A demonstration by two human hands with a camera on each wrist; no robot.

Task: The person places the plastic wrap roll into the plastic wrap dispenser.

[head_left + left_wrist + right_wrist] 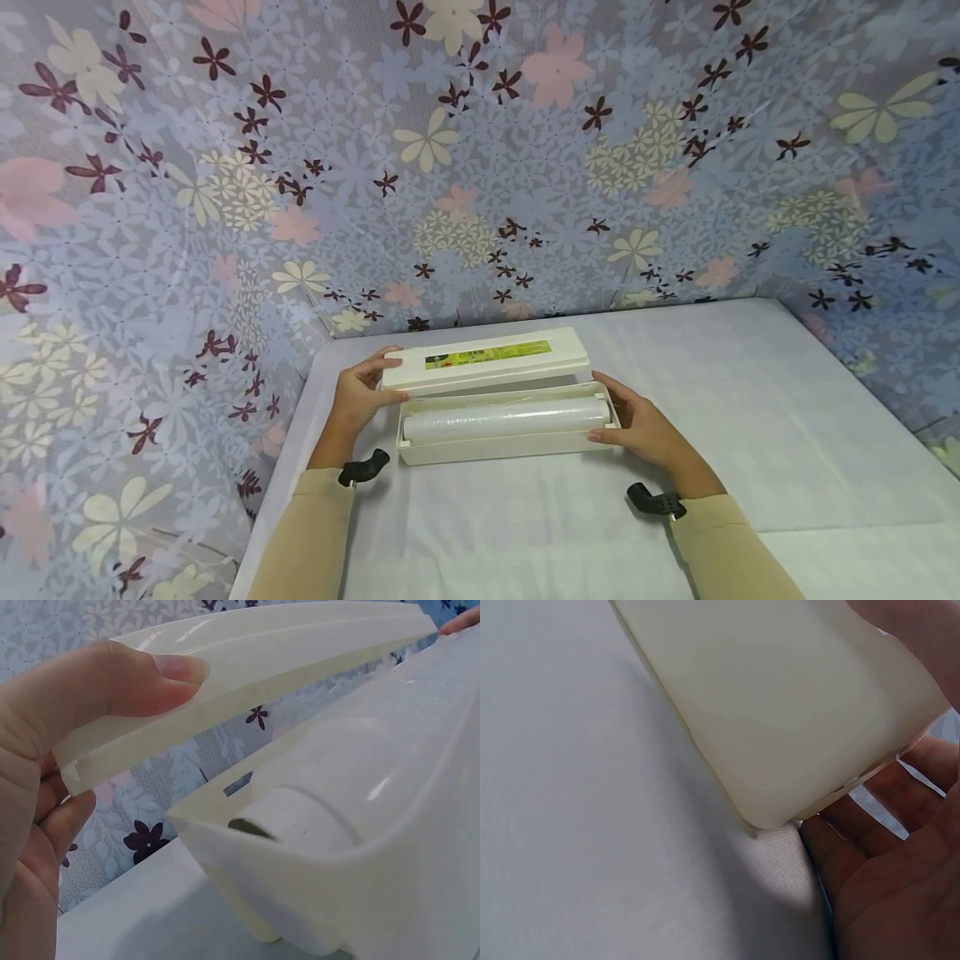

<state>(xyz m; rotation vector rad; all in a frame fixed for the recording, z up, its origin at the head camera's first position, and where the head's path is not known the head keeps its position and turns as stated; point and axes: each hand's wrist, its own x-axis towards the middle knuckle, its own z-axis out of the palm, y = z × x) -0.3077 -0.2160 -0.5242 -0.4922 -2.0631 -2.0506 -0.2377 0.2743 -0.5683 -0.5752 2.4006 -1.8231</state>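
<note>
A long cream box [510,448] stands on the white-covered table, holding a roll of clear plastic wrap [506,419]. My left hand [363,400] grips the left end of the box's lid [487,367], thumb in front and fingers behind. The lid, with a yellow-green label on top, is off the box and raised behind it. In the left wrist view the thumb [180,675] presses the lid's outer face, and a gap shows between lid and box. My right hand [641,425] holds the box's right end, its thumb on the front wall and fingers round the end.
A white cloth [525,533] covers the table. Flower-patterned fabric [480,167] hangs behind the table and along its sides. A black wrist mount [363,468] sits on the left forearm and another black mount [656,502] on the right.
</note>
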